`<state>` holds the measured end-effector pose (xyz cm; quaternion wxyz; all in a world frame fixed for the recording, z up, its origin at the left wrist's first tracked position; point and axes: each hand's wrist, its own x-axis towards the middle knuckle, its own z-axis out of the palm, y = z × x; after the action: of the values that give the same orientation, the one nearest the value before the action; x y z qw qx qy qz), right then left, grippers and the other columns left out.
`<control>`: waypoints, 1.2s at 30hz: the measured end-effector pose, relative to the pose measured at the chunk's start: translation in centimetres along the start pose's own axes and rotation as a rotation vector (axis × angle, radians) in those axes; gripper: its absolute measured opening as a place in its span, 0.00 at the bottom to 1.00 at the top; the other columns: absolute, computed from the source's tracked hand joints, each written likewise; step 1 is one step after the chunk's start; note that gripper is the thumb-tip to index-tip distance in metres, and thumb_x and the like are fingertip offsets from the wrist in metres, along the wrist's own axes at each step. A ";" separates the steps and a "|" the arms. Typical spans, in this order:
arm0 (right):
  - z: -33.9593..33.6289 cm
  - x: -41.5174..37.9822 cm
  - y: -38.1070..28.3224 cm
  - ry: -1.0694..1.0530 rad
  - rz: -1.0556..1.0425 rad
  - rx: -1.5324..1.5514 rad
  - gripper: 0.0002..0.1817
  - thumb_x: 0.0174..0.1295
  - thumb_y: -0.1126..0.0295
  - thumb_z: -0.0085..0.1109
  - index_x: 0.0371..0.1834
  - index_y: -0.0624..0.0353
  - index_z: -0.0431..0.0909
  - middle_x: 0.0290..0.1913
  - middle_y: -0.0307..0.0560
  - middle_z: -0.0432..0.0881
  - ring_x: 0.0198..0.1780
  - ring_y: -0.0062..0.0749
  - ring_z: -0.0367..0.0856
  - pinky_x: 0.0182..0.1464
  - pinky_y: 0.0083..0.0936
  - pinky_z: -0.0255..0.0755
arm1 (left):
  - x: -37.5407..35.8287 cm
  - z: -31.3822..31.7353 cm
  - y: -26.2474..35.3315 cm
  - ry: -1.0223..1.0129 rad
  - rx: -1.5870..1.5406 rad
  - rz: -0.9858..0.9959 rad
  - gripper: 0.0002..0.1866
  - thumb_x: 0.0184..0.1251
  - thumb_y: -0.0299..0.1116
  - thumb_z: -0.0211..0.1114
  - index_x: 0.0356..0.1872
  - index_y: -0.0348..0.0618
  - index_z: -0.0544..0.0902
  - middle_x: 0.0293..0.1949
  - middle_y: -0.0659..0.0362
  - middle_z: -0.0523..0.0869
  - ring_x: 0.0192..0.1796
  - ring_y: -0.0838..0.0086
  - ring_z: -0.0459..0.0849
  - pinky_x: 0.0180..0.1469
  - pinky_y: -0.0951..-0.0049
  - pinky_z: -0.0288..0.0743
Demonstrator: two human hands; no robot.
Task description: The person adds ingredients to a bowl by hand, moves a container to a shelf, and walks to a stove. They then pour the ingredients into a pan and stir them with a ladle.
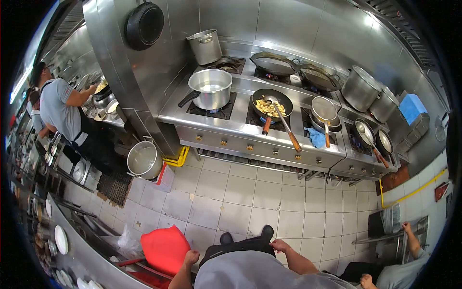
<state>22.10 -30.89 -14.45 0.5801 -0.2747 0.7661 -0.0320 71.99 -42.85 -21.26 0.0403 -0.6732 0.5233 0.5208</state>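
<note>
At near centre, left hand [191,257] is curling beside rounded red plastic chair [166,246], seemingly light, stiff, best gripped by top edge; right hand [279,246] is bending at black cloth garment [236,249], pinch unclear.

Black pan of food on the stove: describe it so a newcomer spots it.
Find the long steel stove, front row. Right of the big silver pot sits the black frying pan, a ladle in it. Unlike its neighbours, it visibly holds yellowish food chunks.
</note>
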 end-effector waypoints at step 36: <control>0.9 -0.2 0.1 0.126 -0.076 -0.006 0.23 0.59 0.54 0.56 0.44 0.66 0.78 0.30 0.50 0.81 0.23 0.32 0.79 0.26 0.28 0.75 | -0.4 0.0 -0.1 0.008 -0.111 -0.021 0.15 0.53 0.32 0.58 0.41 0.37 0.82 0.30 0.50 0.85 0.33 0.65 0.85 0.37 0.68 0.78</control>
<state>22.87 -30.43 -14.57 0.5283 -0.3028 0.7902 -0.0689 72.14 -42.51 -21.00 0.0065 -0.6818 0.4869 0.5459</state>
